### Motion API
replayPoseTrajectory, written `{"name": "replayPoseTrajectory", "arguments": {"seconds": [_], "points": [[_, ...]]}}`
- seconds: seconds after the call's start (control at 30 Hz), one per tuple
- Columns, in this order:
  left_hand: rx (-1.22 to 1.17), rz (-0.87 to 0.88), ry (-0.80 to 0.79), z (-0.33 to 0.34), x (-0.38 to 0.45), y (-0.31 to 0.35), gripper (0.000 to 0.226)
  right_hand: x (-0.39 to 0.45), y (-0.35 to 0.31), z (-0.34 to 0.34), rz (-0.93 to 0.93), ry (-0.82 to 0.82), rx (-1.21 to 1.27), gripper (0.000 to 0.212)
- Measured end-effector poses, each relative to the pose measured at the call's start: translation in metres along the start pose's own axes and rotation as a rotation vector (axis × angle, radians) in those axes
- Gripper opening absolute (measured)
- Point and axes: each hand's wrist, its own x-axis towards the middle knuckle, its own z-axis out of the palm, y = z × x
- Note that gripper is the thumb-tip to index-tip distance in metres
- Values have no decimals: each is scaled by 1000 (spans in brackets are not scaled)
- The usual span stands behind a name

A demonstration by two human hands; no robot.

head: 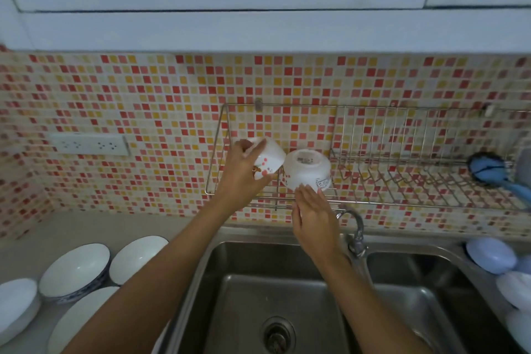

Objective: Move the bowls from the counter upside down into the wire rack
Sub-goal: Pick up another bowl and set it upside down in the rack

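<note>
Head camera view, looking down over a kitchen sink toward a mosaic-tiled wall. At the centre, a small white bowl with a red floral print (pixel 265 161) is gripped in the left hand (pixel 244 178), fingers wrapped around its side, tilted with its base toward ten o'clock, above the left end of the wire rack (pixel 402 198). Touching it at three o'clock, a second small white bowl (pixel 307 171) sits upside down on the rack, a label on its upturned base. The right hand (pixel 313 215) is just below this bowl at six o'clock, fingers straight and together, fingertips at its rim, not gripping. At the rack's far right lies a blue brush (pixel 488 169). Below the rack are the faucet (pixel 355 231) and the steel double sink (pixel 258 296). At eight o'clock, on the grey counter (pixel 43 236), four larger white bowls (pixel 76 269) stand upright, close together.
</note>
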Motion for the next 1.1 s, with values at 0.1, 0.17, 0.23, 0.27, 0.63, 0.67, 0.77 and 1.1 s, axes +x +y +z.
{"name": "replayPoseTrajectory", "arguments": {"seconds": [0.1,0.17,0.23,0.27,0.63,0.67,0.77,1.1], "points": [[165,40,-50,15,7,-8,79,-1,0,2,-6,18,-3,45],[237,46,-48,21,9,-8,77,-1,1,2,-15,32,-3,44],[287,42,-82,27,11,-8,75,-1,0,2,-17,41,-6,45],[302,39,-110,30,11,-9,76,-2,0,3,-16,47,-7,45],[56,-83,-231,49,12,-27,59,-3,0,7,-4,111,22,37],[39,-92,-227,50,11,-28,55,-4,0,7,-8,121,18,36],[43,-91,-217,50,6,-26,48,-5,0,8,-8,134,15,36],[290,45,-76,52,-41,-45,62,-10,3,19,-19,158,42,39]]}}
